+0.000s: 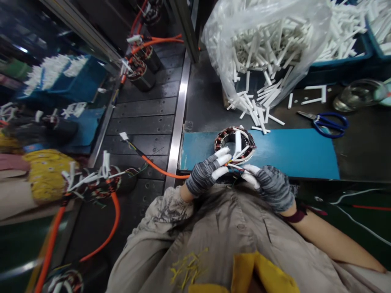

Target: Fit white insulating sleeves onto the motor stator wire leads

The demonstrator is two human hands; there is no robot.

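Observation:
My left hand [209, 171], in a grey striped glove with white fingertips, is closed around wires beside a copper-wound motor stator [218, 144]. An orange cable [165, 172] runs up to this hand from the left. My right hand [270, 183], gloved alike, pinches thin wires [236, 167] just in front of the stator. White sleeves [238, 141] stand on the stator's leads. The stator rests on a blue mat [293, 150] at the bench edge. The fingers partly hide the wire ends.
A clear plastic bag [218, 53] spills white tubes [259, 110] onto the bench. Blue-handled scissors [331, 124] and a glass jar [348, 97] lie to the right. On the left is a slatted conveyor [149, 112] with other stators [140, 73]; a co-worker's yellow sleeve [47, 175] lies beyond.

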